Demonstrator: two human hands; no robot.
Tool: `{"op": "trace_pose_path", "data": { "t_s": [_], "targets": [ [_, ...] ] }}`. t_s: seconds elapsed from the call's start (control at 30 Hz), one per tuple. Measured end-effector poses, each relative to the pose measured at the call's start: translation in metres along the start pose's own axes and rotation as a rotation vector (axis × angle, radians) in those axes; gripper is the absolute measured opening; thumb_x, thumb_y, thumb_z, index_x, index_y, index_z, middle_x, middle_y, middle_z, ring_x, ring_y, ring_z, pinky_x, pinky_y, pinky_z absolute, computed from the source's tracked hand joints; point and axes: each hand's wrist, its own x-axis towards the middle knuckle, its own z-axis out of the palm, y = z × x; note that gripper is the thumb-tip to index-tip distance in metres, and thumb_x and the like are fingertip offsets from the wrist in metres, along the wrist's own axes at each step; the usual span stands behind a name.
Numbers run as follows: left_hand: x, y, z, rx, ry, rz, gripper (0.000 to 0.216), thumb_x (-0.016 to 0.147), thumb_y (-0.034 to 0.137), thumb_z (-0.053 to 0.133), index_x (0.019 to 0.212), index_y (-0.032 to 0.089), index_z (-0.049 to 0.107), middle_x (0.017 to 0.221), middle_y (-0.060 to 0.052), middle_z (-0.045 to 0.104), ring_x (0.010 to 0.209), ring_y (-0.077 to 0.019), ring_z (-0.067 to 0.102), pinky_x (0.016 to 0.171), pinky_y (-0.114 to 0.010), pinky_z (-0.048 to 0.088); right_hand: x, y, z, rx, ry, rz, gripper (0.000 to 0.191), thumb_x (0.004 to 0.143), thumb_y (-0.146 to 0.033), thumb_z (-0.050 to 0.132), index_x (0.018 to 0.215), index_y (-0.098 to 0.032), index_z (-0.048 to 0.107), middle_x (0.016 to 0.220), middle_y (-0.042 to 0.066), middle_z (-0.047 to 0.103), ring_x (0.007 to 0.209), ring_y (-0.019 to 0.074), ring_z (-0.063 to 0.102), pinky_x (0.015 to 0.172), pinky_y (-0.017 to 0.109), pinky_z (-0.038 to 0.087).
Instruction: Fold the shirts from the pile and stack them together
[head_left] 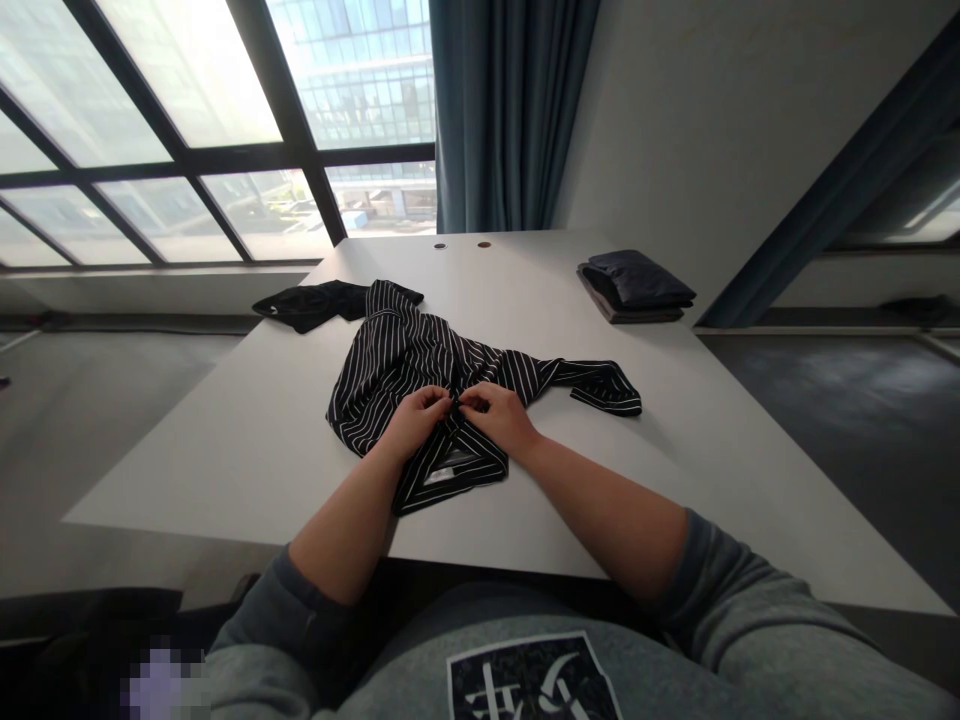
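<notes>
On the white table (pixel 247 440), the left hand (pixel 415 420) and right hand (pixel 501 415) both pinch the striped shirt (pixel 397 360) near its collar, fingertips nearly touching.

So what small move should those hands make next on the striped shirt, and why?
Probably spread the striped shirt flat: left hand and right hand both pinch it by the collar, fingertips meeting, while its body and sleeve lie bunched on the table.
</notes>
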Motion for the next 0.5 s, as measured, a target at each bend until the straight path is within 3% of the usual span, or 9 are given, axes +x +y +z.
{"op": "trace_pose_path", "data": {
  "t_s": [0.2, 0.5],
  "targets": [
    [-0.0001, -0.0012, -0.0014, 0.097, 0.005, 0.053, 0.021, 0.080, 0.038, 0.072, 0.088, 0.019, 0.072, 0.079, 0.000, 0.068, 0.073, -0.0158, 0.059, 0.074, -0.028, 0.046, -0.0002, -0.0076, -0.0010, -0.097, -0.016, -0.086, 0.015, 0.083, -0.008, 0.070, 0.088, -0.021, 0.076, 0.089, 0.002, 0.073, 0.083, 0.0163, 0.068, 0.079, 0.030, 0.054],
    [-0.0010, 0.0021, -0.0002, 0.132, -0.026, 0.031, 0.022, 0.081, 0.039, 0.069, 0.089, 0.018, 0.070, 0.079, 0.000, 0.069, 0.076, -0.0167, 0.062, 0.078, -0.030, 0.049, -0.0010, -0.0060, 0.0020, -0.022, 0.025, 0.015, 0.006, 0.083, -0.015, 0.075, 0.089, -0.019, 0.075, 0.083, 0.000, 0.074, 0.076, 0.0142, 0.067, 0.072, 0.026, 0.053]
  ]
}}
